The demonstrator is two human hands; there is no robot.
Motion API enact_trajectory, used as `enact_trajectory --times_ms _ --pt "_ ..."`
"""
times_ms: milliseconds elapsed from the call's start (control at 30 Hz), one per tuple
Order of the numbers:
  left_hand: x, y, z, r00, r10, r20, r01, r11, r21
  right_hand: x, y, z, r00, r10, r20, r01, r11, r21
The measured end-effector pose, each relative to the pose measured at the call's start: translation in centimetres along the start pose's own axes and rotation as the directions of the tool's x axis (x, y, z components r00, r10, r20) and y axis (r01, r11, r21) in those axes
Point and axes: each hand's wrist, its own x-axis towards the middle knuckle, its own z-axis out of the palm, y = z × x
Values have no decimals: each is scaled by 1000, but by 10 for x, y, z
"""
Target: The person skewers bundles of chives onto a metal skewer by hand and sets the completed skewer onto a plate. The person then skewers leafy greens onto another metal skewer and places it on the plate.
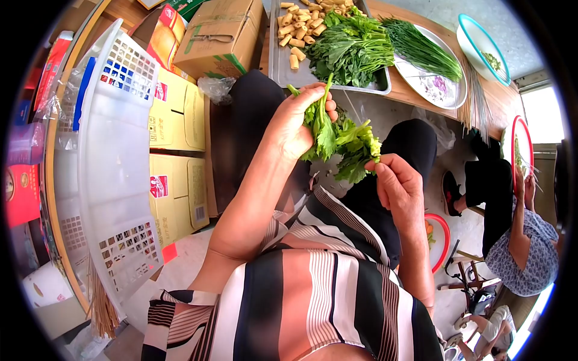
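My left hand (304, 123) is closed round the stalks of a bunch of leafy celery (325, 135), held over my lap. Its leaves hang down to the right. At the leafy end, my right hand (397, 180) pinches a leaf tip between thumb and forefinger. Beyond my hands, a metal tray (282, 69) on the table holds a heap of leafy celery (352, 48) and short tan rolled pieces (295, 27). Beside the tray, long thin green stalks (421, 48) lie on an oval white plate (448, 99) with a purple flower pattern.
Thin sticks (475, 99) lie at the table's right end, near a teal-rimmed bowl (466, 30). White plastic baskets (114, 174) and yellow cartons (177, 114) stand at left. A red-rimmed basin (442, 240) is by my right knee. Another person (524, 253) sits at right with a red-rimmed basin (512, 144).
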Motion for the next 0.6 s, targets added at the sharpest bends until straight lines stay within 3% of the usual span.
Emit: enact_trajectory --times_ms 600 --pt "-7 2 10 997 -32 65 26 995 92 -1 -3 3 1000 3 -3 -3 1000 23"
